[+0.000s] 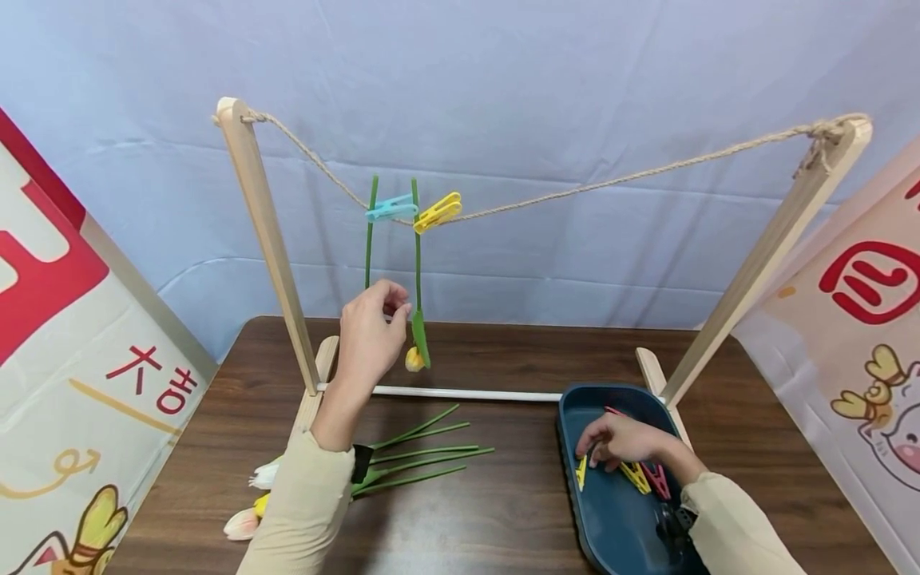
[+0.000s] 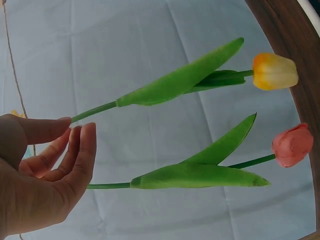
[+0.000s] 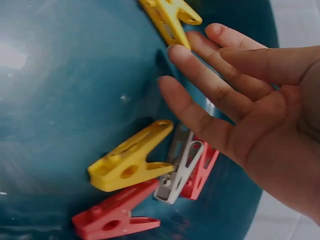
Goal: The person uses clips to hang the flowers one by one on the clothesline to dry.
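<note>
My left hand (image 1: 374,323) is raised beside the hanging yellow tulip (image 2: 275,72), its fingers loosely bent near the stem; whether they touch it cannot be told. A yellow clothespin (image 1: 438,212) clips that stem to the twine (image 1: 575,190). Next to it hangs a pink tulip (image 2: 292,145), its stem at a light blue clothespin (image 1: 391,208); its bloom is hidden in the head view. My right hand (image 1: 625,441) reaches into the dark blue tray (image 1: 607,523), fingers spread, fingertips close to a yellow clothespin (image 3: 167,20). Another yellow clothespin (image 3: 130,157) lies nearby.
Wooden posts (image 1: 267,239) hold up the sagging twine, joined below by a white rod (image 1: 467,394). Several tulips (image 1: 240,523) lie under my left forearm, their green stems (image 1: 424,457) pointing right. Red clothespins (image 3: 117,212) and a white clothespin (image 3: 180,172) lie in the tray.
</note>
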